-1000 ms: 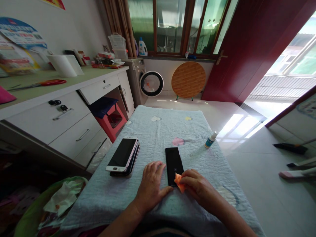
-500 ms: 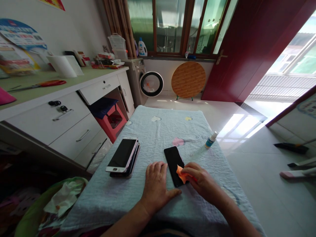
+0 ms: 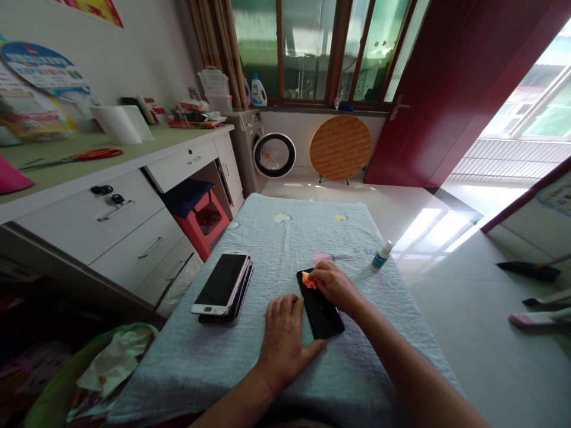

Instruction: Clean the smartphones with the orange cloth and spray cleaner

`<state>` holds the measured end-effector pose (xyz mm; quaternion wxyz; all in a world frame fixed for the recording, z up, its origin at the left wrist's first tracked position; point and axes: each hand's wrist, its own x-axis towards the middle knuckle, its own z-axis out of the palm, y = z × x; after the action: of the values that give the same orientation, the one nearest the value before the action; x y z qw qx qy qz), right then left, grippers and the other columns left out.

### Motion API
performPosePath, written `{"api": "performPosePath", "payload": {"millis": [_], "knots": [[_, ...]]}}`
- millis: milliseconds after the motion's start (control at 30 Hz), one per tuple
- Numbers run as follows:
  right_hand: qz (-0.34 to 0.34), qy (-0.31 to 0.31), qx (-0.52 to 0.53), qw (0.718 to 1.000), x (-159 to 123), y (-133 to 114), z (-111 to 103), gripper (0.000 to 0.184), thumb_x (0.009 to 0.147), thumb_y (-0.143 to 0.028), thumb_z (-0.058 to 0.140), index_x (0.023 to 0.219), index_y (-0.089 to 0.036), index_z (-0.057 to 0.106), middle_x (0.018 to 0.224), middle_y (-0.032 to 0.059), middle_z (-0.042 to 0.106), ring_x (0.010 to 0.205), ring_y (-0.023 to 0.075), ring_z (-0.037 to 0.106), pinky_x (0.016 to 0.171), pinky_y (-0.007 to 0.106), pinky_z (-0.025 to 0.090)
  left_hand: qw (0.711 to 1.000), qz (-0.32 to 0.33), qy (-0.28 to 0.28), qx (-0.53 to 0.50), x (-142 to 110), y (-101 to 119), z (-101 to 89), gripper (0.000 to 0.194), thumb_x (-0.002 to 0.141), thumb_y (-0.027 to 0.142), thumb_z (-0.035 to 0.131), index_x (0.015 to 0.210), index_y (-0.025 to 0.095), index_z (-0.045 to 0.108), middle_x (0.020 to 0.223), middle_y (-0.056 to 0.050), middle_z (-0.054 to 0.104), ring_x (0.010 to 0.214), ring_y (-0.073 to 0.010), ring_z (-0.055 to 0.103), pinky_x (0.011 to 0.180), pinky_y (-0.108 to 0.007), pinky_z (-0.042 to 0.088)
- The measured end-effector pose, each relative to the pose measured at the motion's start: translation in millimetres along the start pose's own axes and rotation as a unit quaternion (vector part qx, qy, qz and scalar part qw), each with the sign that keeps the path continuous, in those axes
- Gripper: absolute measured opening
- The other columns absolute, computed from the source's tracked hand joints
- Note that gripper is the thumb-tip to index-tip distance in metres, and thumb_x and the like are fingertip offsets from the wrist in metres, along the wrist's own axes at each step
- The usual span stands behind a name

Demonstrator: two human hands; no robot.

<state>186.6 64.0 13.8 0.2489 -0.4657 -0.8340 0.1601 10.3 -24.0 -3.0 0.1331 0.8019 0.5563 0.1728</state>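
Observation:
A black smartphone (image 3: 322, 312) lies tilted on the pale blue cloth (image 3: 276, 244), its screen facing up. My right hand (image 3: 334, 286) pinches a small orange cloth (image 3: 308, 280) and presses it on the phone's far end. Beside the phone's left edge, my left hand (image 3: 285, 333) lies flat, fingers out and thumb at the near end. A stack of phones (image 3: 223, 288) sits to the left, a white-framed one on top. Off to the right stands a small spray bottle (image 3: 381, 256) with a white cap and blue label.
Left of the covered table is a desk with drawers (image 3: 120, 214), holding scissors (image 3: 75, 158) and a paper roll (image 3: 118, 125). A red stool (image 3: 206, 223) is tucked under it. A washing machine (image 3: 245, 142) with its door swung out and a round wooden tabletop (image 3: 340, 147) stand beyond.
My right hand has slid the orange cloth from the phone's near part up to its far end. The phone has turned, its near end swinging right. My left hand has shifted slightly right.

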Motion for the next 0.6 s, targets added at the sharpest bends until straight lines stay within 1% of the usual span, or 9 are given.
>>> {"api": "performPosePath", "payload": {"millis": [167, 300, 467, 600], "knots": [[0.032, 0.019, -0.004, 0.999, 23.9, 14.7, 4.7, 0.027, 0.084, -0.002, 0.053, 0.085, -0.020, 0.073, 0.088, 0.0041, 0.063, 0.087, 0.0164, 0.055, 0.083, 0.027, 0.042, 1.000, -0.006, -0.003, -0.008, 0.8, 2.1, -2.5, 0.077, 0.069, 0.059, 0.068, 0.128, 0.013, 0.052, 0.127, -0.015, 0.050, 0.121, -0.0351, 0.041, 0.110, -0.055, 0.024], [0.053, 0.034, -0.007, 0.998, 32.3, 28.0, 7.7, 0.028, 0.083, -0.001, 0.052, 0.088, -0.019, 0.073, 0.089, 0.0043, 0.062, 0.087, 0.0163, 0.056, 0.083, 0.027, 0.042, 1.000, -0.007, -0.001, -0.016, 1.5, 1.5, -4.6, 0.073, 0.070, 0.053, 0.069, 0.128, 0.012, 0.052, 0.126, -0.015, 0.051, 0.120, -0.0346, 0.042, 0.110, -0.055, 0.026], [0.075, 0.054, -0.013, 0.996, 27.5, 37.1, 9.9, 0.026, 0.085, -0.004, 0.051, 0.093, -0.018, 0.071, 0.091, 0.0050, 0.061, 0.089, 0.0171, 0.056, 0.084, 0.028, 0.041, 1.000, 0.002, 0.014, -0.025, -0.6, -1.4, -6.4, 0.062, 0.071, 0.040, 0.068, 0.126, 0.013, 0.053, 0.124, -0.013, 0.051, 0.119, -0.0324, 0.043, 0.110, -0.053, 0.028], [0.088, 0.055, -0.014, 0.994, 14.1, 38.9, 5.4, 0.025, 0.085, -0.006, 0.051, 0.095, -0.019, 0.070, 0.089, 0.0042, 0.059, 0.086, 0.0169, 0.055, 0.080, 0.027, 0.042, 0.999, 0.011, 0.019, -0.031, -2.8, -3.1, -7.6, 0.057, 0.073, 0.034, 0.066, 0.125, 0.014, 0.054, 0.123, -0.012, 0.052, 0.118, -0.0311, 0.043, 0.109, -0.052, 0.029]]}}
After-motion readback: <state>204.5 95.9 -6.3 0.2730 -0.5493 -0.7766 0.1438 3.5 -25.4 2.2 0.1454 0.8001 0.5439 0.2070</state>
